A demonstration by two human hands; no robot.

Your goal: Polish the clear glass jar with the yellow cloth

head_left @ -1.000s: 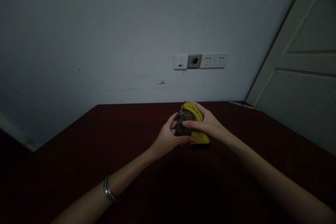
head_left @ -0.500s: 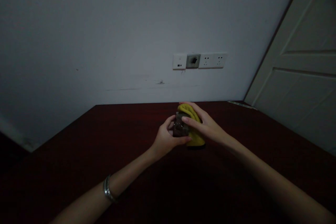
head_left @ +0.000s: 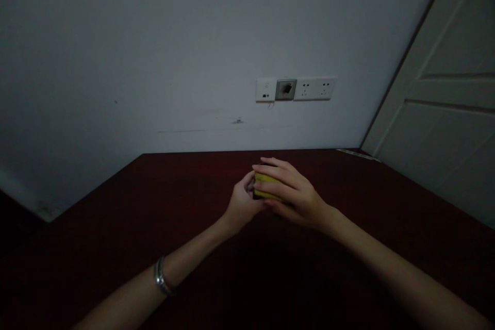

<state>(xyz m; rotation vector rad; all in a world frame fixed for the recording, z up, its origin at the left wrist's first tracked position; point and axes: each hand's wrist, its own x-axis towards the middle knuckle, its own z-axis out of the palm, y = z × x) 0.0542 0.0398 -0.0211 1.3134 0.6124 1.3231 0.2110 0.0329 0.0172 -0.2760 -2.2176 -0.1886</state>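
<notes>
Both my hands meet above the middle of a dark red-brown table [head_left: 154, 216]. My right hand [head_left: 294, 193] is wrapped over a yellow cloth [head_left: 264, 185], fingers pressed together across its top. My left hand [head_left: 242, 203] is cupped against the cloth's left side, and a silver bracelet [head_left: 160, 278] sits on that wrist. The small dark object seen earlier in the left hand is hidden under the cloth and fingers. The room is dim.
A white wall stands behind the table, with a row of sockets and a grey panel [head_left: 296, 89]. A pale panelled door [head_left: 444, 113] is at the right. A thin light strip [head_left: 356, 153] lies at the table's far right corner.
My right hand has rolled over to the left, drawing the yellow cloth across the small dark object so it no longer shows. The left hand has barely shifted.
</notes>
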